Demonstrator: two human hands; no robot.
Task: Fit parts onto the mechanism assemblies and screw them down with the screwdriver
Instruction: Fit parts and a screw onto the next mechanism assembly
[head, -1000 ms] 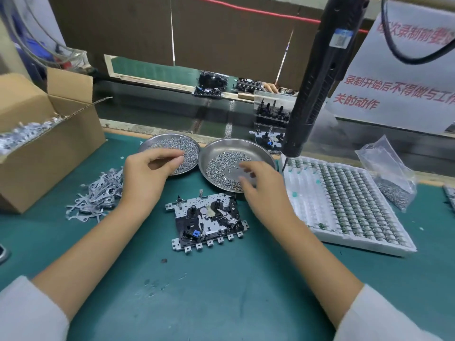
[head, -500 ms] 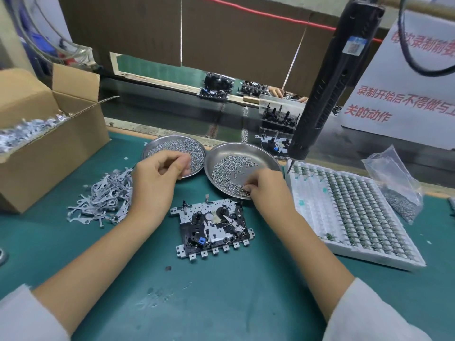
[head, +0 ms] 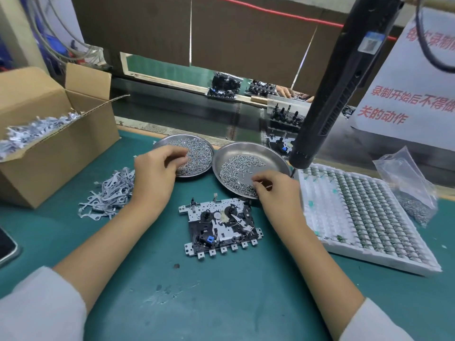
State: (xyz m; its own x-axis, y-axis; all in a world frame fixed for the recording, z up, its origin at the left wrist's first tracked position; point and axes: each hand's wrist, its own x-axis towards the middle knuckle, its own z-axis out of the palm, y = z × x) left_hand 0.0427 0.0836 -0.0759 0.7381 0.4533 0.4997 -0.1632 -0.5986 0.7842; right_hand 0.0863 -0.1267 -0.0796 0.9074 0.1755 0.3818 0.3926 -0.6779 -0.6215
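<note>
Picking screws is judged the step: the right hand [head: 275, 190] is pinched in the right dish [head: 248, 150], the left hand [head: 157, 173] curled over the left dish [head: 170, 140], hold unclear; seating on the mechanism assembly [head: 219, 225] is called for next.

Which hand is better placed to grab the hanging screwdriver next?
Right. The right hand is at the right-hand dish, directly below the hanging screwdriver. The left hand is over the other dish, farther away.
</note>
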